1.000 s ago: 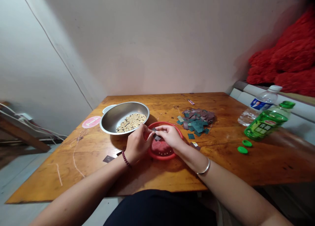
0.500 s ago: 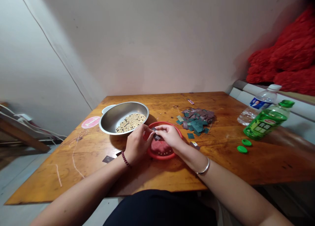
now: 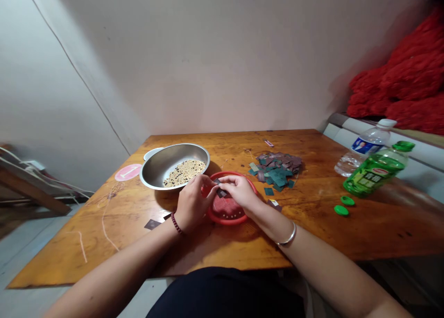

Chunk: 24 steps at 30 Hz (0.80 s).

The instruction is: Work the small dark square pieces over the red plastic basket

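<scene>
Evidently the small dark piece (image 3: 221, 194) is the weak point here: it sits in the fingertips of both hands, over the red basket (image 3: 225, 222), and a slack pinch could let it drop in. The left hand (image 3: 194, 198) has its thumb and fingers drawn narrow on one side of the piece; the right hand (image 3: 239, 191) pinches at the other, though the fingers hide how much each one grips. A second risk is the steel bowl (image 3: 151, 171) — its rim lies near the left knuckles, so a careless outward elbow or wrist might knock it and scatter what it holds.

That bowl contains a shallow heap of pale grains (image 3: 183, 172) mixed with black ones, gathered toward its near right side. The basket is partly covered by the hands; pale dots show low in it, and whether they are holes or loose bits I cannot tell. At the right, a clear bottle (image 3: 365, 147) and a green bottle (image 3: 376, 172) stand close together — how full is unclear.
</scene>
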Each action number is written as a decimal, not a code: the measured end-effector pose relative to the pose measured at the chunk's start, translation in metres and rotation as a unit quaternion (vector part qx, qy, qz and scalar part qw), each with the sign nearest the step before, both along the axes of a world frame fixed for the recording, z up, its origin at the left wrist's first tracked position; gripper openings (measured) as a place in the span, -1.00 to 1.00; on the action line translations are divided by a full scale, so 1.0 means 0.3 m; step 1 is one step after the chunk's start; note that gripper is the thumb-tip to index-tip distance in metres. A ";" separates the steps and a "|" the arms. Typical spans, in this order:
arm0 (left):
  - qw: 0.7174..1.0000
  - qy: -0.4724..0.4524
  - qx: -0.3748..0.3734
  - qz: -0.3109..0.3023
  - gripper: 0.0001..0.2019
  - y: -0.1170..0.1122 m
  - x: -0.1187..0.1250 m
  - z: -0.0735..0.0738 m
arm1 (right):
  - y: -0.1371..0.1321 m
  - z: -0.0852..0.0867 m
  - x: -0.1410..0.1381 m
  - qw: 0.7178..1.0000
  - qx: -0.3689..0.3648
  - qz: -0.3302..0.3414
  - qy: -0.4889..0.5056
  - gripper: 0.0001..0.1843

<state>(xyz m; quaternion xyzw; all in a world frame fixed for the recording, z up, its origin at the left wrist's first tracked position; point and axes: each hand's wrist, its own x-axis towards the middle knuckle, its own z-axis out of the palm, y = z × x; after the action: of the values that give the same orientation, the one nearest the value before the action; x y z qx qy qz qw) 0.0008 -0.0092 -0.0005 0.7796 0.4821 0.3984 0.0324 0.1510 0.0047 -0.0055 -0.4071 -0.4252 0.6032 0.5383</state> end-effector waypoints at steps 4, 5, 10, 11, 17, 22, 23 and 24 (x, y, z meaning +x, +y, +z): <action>1.000 -0.003 0.006 -0.005 -0.86 0.003 -0.001 -0.003 | 0.006 -0.007 0.000 1.000 0.000 -0.007 0.002 -0.79; 1.000 -0.003 0.008 -0.007 -0.85 0.003 -0.002 -0.004 | 0.007 -0.007 0.000 1.000 -0.001 -0.008 0.002 -0.79; 0.999 0.014 0.031 -0.013 -0.86 -0.004 -0.002 0.001 | 0.006 0.000 0.003 1.000 -0.008 -0.013 -0.013 -0.80; 0.999 0.018 0.037 -0.015 -0.86 -0.006 -0.001 0.003 | 0.004 0.003 0.004 1.000 -0.011 -0.013 -0.017 -0.81; 0.998 0.025 0.048 -0.031 -0.88 -0.008 0.001 0.006 | -0.002 0.010 0.006 0.999 -0.012 -0.016 -0.029 -0.84; 0.999 0.012 0.026 -0.043 -0.87 -0.006 0.000 0.000 | 0.000 0.006 0.007 1.000 -0.009 -0.006 -0.016 -0.84; 0.999 0.010 0.022 -0.042 -0.87 -0.006 0.000 0.000 | 0.000 0.005 0.007 1.000 -0.007 -0.004 -0.014 -0.84; 0.999 0.008 0.018 -0.041 -0.86 -0.006 0.000 0.001 | 0.001 0.005 0.007 1.000 -0.007 -0.003 -0.012 -0.84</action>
<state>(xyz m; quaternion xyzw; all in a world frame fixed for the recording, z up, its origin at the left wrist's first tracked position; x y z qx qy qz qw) 0.0008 -0.0109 -0.0003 0.8023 0.4429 0.3990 0.0301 0.1532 0.0049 -0.0040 -0.4189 -0.4261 0.5998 0.5322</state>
